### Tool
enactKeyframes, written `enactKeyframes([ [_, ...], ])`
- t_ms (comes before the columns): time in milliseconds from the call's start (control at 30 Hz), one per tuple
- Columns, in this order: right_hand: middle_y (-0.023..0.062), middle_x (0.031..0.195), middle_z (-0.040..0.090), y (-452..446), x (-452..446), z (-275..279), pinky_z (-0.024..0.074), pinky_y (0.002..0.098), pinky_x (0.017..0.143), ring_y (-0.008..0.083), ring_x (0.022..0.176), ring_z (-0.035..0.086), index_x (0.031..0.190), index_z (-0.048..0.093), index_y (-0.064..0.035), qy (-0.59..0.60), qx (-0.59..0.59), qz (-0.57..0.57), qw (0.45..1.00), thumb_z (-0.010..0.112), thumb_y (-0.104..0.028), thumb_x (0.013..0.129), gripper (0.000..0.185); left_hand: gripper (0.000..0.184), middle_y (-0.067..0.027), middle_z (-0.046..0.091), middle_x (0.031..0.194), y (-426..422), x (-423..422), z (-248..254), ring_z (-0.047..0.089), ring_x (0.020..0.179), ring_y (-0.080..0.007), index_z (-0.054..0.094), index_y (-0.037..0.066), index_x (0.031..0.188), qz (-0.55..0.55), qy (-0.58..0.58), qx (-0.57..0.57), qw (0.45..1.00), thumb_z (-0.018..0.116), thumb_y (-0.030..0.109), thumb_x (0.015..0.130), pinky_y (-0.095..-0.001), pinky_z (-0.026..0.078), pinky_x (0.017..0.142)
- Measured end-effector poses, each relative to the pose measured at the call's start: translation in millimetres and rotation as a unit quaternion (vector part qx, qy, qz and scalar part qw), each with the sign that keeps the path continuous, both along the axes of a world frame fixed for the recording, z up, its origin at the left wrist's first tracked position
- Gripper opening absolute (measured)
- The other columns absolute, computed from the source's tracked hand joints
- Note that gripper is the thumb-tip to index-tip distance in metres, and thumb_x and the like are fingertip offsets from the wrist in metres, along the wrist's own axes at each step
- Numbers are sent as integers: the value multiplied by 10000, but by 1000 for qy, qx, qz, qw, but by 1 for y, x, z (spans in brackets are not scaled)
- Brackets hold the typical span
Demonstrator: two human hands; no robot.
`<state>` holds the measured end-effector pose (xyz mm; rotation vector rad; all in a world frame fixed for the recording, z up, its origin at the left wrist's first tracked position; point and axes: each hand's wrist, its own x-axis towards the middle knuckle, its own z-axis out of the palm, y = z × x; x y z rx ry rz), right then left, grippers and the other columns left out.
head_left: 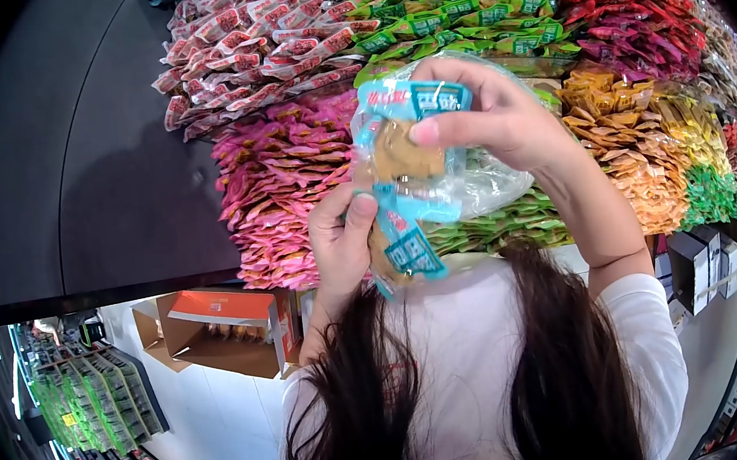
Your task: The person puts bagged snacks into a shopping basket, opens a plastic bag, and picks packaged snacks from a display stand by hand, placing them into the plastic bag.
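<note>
My right hand (495,116) pinches a light-blue snack packet (405,151), its thumb across the front. Through the packet's clear window something tan shows. Lower and to the left, my left hand (340,237) is closed on a second light-blue snack packet (408,248), which hangs tilted and overlaps the first. A clear plastic bag (501,182) spreads behind and below my right hand; whether my fingers also grip it I cannot tell. Both packets are held up in front of my chest, over the snack display.
Rows of pink packets (284,185), green packets (462,8), red packets (623,19) and orange packets (636,151) fill the display ahead. A dark panel (131,164) borders it on the left. Below stands an open cardboard box (226,319) with a red flap.
</note>
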<state>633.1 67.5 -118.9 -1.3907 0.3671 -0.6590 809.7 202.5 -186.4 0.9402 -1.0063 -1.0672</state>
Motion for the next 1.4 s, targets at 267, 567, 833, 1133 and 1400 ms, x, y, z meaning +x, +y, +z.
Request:
enactKeyframes([
  [267,4,806,593,-29,-27,-17,470,210,655,64,717,555,970,561,-3,137,-113,-97,979,711,-135,783,274,270,-86,626,1079,-5,13,-2,587,840,-91,575,-34,1146,205,-12,-24,978,526,65,900,-222,455,771],
  [567,142,927,649,-26,-7,-49,480,346,713,287,818,622,972,589,-17,258,-436,-206,837,663,-169,779,257,268,3,539,824,-1,0,6,318,431,13,486,49,1209,176,8,-3,984,474,85,944,-169,237,381],
  [833,45,897,651,3,3,-30,472,253,675,109,785,600,1087,589,0,181,-156,-134,962,632,-228,859,325,438,-29,543,932,-3,-19,19,386,530,2,257,115,1323,127,67,19,989,454,46,937,-155,302,460],
  [1133,-59,731,547,14,16,-31,333,197,527,19,618,427,1019,614,-29,76,22,-57,995,652,-259,848,289,745,-119,519,1170,-3,-25,16,621,926,-171,74,106,1422,46,40,-16,998,514,-90,854,-225,502,770],
  [1400,-8,911,626,0,3,-39,426,224,713,62,787,545,1061,590,-14,107,36,-69,991,649,-197,851,285,659,-104,573,1017,18,15,-27,582,695,-53,268,74,1372,65,-18,83,994,617,-19,821,-146,459,534],
])
